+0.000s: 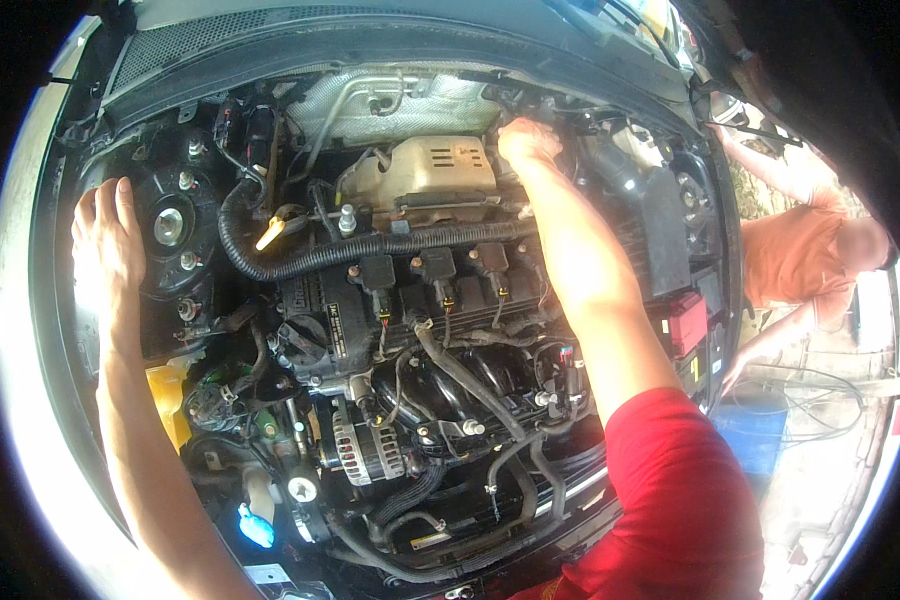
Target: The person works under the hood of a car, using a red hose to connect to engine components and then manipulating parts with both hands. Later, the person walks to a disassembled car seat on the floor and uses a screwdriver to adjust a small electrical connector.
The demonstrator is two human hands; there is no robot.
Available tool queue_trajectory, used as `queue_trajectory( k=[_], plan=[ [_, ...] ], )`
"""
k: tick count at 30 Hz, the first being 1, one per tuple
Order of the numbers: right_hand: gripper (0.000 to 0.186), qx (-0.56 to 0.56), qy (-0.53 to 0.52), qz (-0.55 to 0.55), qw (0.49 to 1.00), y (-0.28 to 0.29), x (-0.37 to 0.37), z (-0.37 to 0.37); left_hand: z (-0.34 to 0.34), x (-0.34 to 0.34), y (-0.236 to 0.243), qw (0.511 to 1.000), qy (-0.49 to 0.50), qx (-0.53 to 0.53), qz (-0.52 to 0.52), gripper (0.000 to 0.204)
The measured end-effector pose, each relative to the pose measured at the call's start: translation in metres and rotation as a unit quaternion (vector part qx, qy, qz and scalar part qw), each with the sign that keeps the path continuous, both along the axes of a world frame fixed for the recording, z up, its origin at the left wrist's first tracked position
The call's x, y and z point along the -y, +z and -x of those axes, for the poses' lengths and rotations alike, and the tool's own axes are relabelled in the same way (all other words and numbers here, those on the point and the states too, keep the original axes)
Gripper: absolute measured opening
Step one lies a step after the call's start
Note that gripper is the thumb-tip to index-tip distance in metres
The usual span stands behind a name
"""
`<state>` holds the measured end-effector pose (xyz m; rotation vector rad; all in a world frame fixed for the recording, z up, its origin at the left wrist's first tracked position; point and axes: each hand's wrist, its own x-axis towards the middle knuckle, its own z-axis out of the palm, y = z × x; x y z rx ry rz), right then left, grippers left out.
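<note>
I lean over a car's engine bay with both arms stretched forward. My left hand [108, 232] lies flat on the left fender edge, fingers extended, beside the round strut mount [170, 226]. My right hand [530, 142] reaches to the back of the engine, right of the tan metal heat shield [425, 178]. Its fingers are curled and partly hidden; what they grip cannot be made out. Behind the shield is silver foil insulation [430, 112]. A black corrugated conduit [380, 243] crosses in front of it, above the black ignition coils [376, 272].
An alternator [365, 448], oil filler cap [302, 340] and yellow dipstick handle [270, 234] show on the left. A blue cap [256, 527] is near the front. A red cover [683, 325] lies right of my arm. Outside, a person in orange [795, 255] is beside a blue container [748, 438].
</note>
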<state>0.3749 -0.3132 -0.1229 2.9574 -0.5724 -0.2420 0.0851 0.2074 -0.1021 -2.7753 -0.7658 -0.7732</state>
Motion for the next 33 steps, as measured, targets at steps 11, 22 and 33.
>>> queue_trajectory(
  k=[11, 22, 33],
  plan=[
    [0.063, -0.109, 0.05, 0.027, 0.992, -0.003, 0.019, -0.005, 0.0, 0.001, -0.002, 1.0, 0.007, 0.001, 0.003, 0.059],
    [0.052, -0.073, 0.042, -0.033, 0.996, 0.041, 0.013, 0.031, 0.0, 0.005, 0.003, 1.0, -0.013, 0.011, -0.014, 0.053],
    [0.037, -0.069, 0.139, 0.025, 0.988, 0.017, 0.034, 0.026, -0.001, 0.0, 0.001, 1.0, -0.013, 0.002, -0.001, 0.052]
  ],
)
